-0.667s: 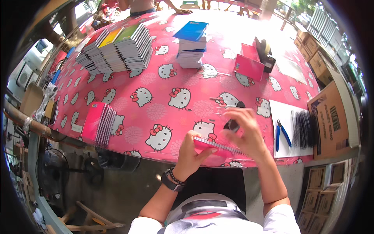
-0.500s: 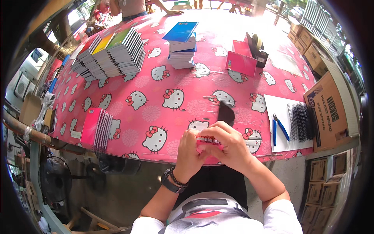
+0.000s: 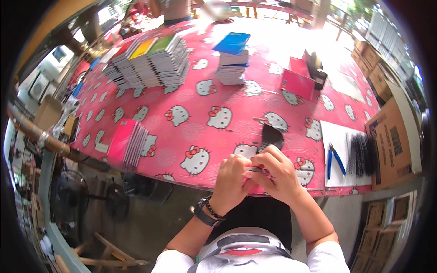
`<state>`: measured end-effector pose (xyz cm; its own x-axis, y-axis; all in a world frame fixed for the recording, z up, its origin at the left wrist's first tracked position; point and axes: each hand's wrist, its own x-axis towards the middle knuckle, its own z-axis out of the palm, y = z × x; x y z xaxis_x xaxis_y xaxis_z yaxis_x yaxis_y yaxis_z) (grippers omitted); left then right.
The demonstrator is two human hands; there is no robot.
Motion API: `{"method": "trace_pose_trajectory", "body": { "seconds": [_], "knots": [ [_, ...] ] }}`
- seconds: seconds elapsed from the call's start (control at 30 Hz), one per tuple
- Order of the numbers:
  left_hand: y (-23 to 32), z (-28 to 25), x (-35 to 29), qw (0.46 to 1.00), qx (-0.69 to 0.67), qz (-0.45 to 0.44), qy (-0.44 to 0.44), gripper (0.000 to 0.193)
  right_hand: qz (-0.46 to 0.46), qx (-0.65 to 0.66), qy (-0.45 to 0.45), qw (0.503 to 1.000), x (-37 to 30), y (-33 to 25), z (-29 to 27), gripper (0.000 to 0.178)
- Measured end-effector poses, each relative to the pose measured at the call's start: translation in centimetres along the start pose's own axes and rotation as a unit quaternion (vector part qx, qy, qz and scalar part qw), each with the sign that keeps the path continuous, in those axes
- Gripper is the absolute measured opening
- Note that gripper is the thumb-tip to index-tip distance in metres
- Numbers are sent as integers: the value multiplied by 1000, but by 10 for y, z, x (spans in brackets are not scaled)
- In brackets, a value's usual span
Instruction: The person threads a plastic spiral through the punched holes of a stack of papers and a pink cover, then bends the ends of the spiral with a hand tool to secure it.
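My left hand [image 3: 233, 183] and my right hand [image 3: 278, 175] meet at the table's near edge, fingers closed. Between them they pinch a small pink spiral notebook [image 3: 261, 171], mostly covered by the fingers. A dark watch and a beaded bracelet [image 3: 208, 211] are on my left wrist. Just beyond the hands lies a flat black piece [image 3: 271, 136] on the pink cat-print tablecloth [image 3: 191, 127]. To the left, a row of pink spiral notebooks [image 3: 128, 142] is stacked at the edge. Blue-handled pliers [image 3: 335, 161] and a bundle of black binding coils [image 3: 362, 154] rest on a white sheet [image 3: 324, 132] at the right.
Stacks of red, yellow and green notebooks [image 3: 150, 63] stand far left. A blue-topped notebook pile [image 3: 233, 61] is at the back middle, beside a pink box [image 3: 298, 83] and a black tape dispenser [image 3: 316, 70]. A cardboard carton [image 3: 393, 141] bounds the right side. Another person [image 3: 176, 11] stands across the table.
The whole scene has shifted right and slightly down as the view turned. Both hands stay on the pink notebook; its coil shows less now. A blurred pale shape appears near the far person.
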<state>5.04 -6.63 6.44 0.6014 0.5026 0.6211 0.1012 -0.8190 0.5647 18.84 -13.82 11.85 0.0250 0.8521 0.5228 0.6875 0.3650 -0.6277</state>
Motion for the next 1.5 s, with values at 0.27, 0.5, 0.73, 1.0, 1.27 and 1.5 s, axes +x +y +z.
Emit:
{"method": "trace_pose_trajectory", "body": {
  "seconds": [0.27,0.5,0.73,1.0,1.27,1.5],
  "knots": [
    [-2,-3,-6,998,-28,-42,-22,37,-41,-59,-60,996,4,-7,5,27],
    [-9,-16,-16,998,-15,-62,-16,34,-60,-58,-103,991,17,-18,12,24],
    [-4,-25,-7,996,68,-18,51,32,-105,-67,-95,988,23,-18,12,23],
    [-11,-18,-13,997,32,-35,54,30,-103,-86,-95,986,22,-9,24,27],
    [-27,-54,-15,987,-75,-128,62,26,-65,-100,-22,993,31,-22,13,50],
    [-131,-210,-15,848,-62,-245,466,45,145,-79,-6,986,-18,56,-35,69]
  ]
}}
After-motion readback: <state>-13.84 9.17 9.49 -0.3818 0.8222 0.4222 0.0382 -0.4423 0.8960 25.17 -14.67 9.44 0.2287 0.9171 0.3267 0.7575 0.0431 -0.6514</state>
